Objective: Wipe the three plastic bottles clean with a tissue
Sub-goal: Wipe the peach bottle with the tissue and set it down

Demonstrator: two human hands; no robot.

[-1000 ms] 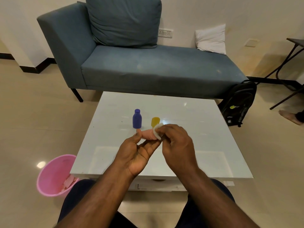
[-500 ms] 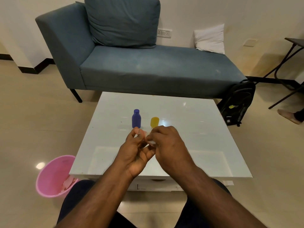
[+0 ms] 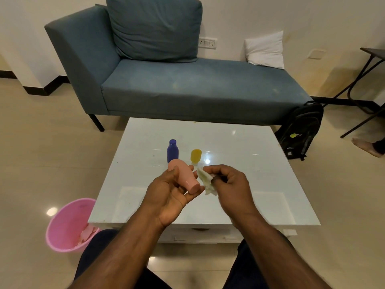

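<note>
Head cam: left hand [image 3: 168, 195] palm-up above the white table [image 3: 260, 163], fingers curled round a tilted pink bottle [image 3: 183, 174]. Right hand [image 3: 229, 184] pinches a crumpled tissue [image 3: 206, 180] just beside it. Blue bottle [image 3: 172, 151] and yellow bottle [image 3: 195, 155] stand mid-table, well clear of the edges.

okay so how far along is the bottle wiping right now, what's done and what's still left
In hand: the left hand holds the pink bottle tilted over the table, and the right hand pinches a crumpled tissue right beside it. The blue bottle and yellow bottle stand untouched on the table; whether either is already wiped can't be told. Used tissues lie in the pink bin.
</note>
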